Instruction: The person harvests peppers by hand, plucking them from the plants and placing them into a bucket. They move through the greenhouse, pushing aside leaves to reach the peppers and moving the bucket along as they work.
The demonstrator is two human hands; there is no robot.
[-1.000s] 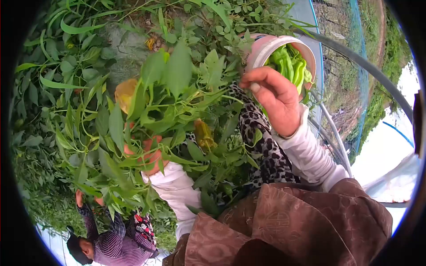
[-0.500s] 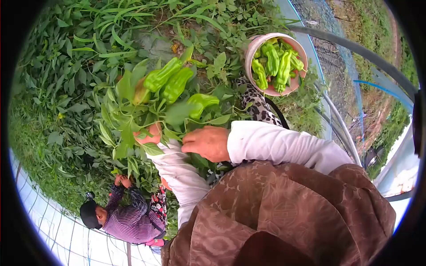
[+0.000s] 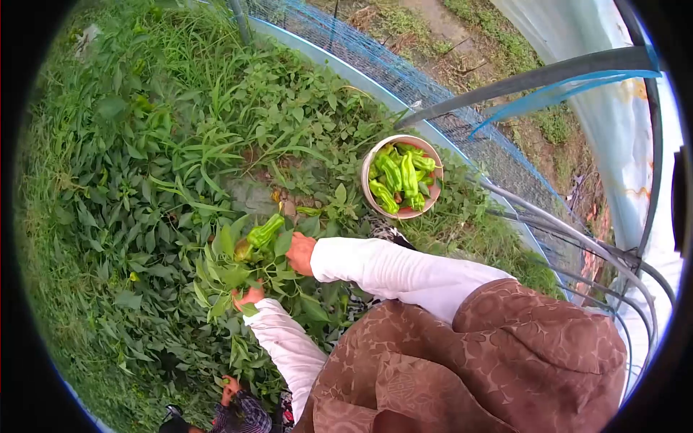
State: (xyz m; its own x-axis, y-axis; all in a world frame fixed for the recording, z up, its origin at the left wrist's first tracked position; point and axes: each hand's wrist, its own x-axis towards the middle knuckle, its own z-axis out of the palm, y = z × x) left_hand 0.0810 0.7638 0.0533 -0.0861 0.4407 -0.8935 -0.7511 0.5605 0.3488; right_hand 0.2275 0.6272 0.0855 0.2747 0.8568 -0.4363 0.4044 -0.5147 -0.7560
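We have the bucket (image 3: 366, 180) upright among low weeds, with green peppers (image 3: 408, 173) lying loose inside it. The pepper (image 3: 266, 231) nearest our hands is outside the bucket, to its left and nearer us, among leaves (image 3: 234, 276). A darker, yellowish fruit (image 3: 243, 250) sits close against it, partly hidden.

Our left hand (image 3: 249, 296) is lower left of the bucket, its fingers curled in what looks like a closed grip on the stems (image 3: 266, 278) below the pepper; leaves cover part of it. Our right hand (image 3: 302, 254) is between that pepper and the bucket, fingers bent toward the foliage. Its fingertips are hidden, so we cannot tell whether its grip is spread or pinching anything.

We judge the pepper light, with smooth, slightly slippery skin and hollow, crisp walls that would bruise or split under a hard squeeze. We would cup its broad body near the stalk end, fingers wrapped lightly, and steady the stem close by. The stems look thin and springy, likely to snap if bent sharply, and the leaves soft and easily torn.

Beyond the bucket, up and to its right, a net (image 3: 527, 169) runs behind a dark pipe (image 3: 534, 79). Far below the bucket, at the lower edge, a co-worker's hand (image 3: 230, 390) is among the plants.
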